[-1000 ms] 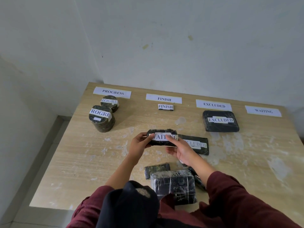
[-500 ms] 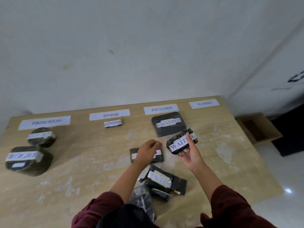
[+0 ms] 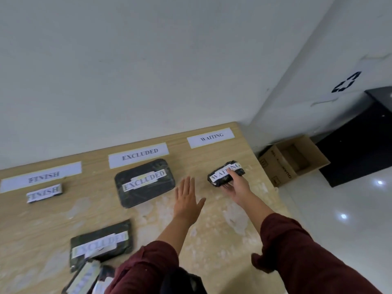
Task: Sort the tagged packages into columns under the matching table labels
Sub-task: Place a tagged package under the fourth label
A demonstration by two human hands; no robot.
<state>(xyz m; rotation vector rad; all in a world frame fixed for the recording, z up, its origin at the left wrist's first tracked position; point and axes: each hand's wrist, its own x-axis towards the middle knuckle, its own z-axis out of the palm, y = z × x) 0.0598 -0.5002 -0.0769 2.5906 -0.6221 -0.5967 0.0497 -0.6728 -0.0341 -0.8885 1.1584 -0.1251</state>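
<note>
My right hand (image 3: pixel 236 185) grips a small black package tagged WAITING (image 3: pixel 222 176), which rests on the table below the WAITING table label (image 3: pixel 211 137). My left hand (image 3: pixel 187 197) hovers flat, fingers spread, holding nothing, between that package and a large black package tagged EXCLUDED (image 3: pixel 144 182). That one lies under the EXCLUDED label (image 3: pixel 139 154). A small FINISH package (image 3: pixel 44 192) sits under the FINISH label (image 3: pixel 41 176). Another EXCLUDED package (image 3: pixel 101 240) lies near me at lower left, with more wrapped packages (image 3: pixel 84 279) partly cut off below it.
The wooden table (image 3: pixel 212 225) ends just right of the WAITING package. An open cardboard box (image 3: pixel 293 160) stands on the glossy floor beyond that edge, next to a dark block (image 3: pixel 360 141). A white wall runs behind the table labels.
My right hand has carried the WAITING package right and away to the spot under the WAITING label. My left hand let go, opened and came forward. The view swung right.
</note>
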